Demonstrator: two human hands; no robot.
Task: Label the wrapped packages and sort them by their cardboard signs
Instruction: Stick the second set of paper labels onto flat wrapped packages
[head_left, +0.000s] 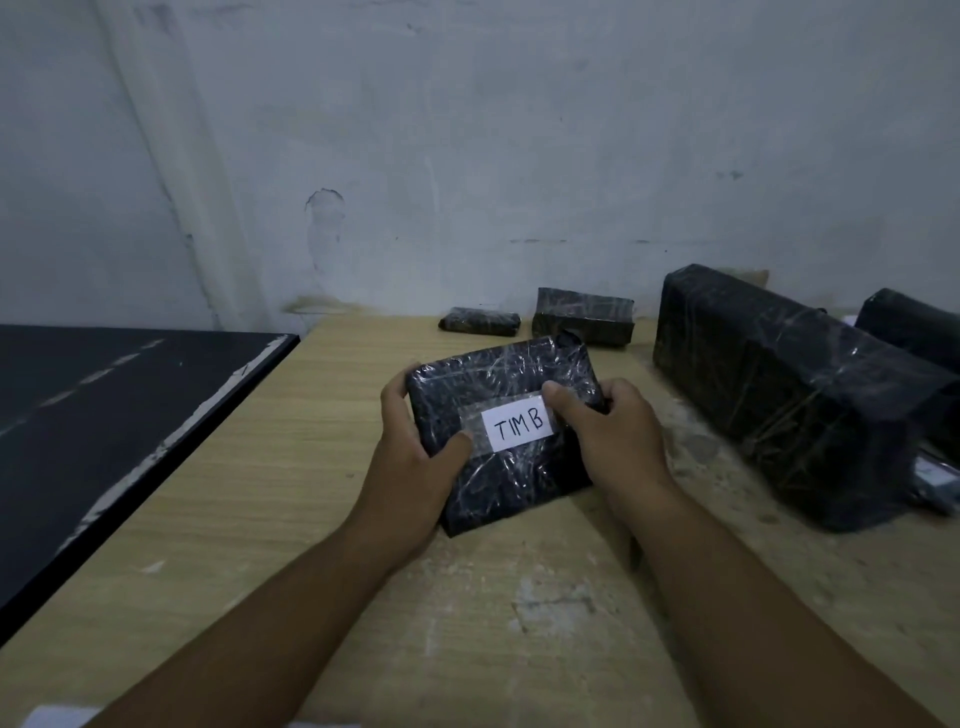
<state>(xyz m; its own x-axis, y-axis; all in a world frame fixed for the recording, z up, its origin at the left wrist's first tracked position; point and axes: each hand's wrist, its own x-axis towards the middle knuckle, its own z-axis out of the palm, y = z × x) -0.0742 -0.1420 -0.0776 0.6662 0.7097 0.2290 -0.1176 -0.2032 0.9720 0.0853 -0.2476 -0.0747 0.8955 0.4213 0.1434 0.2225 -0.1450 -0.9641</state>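
A black plastic-wrapped package (498, 384) is held over the wooden table (322, 488), tilted toward me. A white paper label (517, 427) reading "TIM B" is taped to its top face. My left hand (415, 457) grips the package's left side, thumb lying on the tape beside the label. My right hand (608, 426) grips the right side, thumb pressing on the label's right end. No cardboard sign is in view.
More black wrapped packages lie on the table: a small flat one (479, 320) and a boxy one (584, 316) by the wall, a long large one (789, 384) on the right, another (909, 332) behind it. A black table (104, 415) adjoins on the left.
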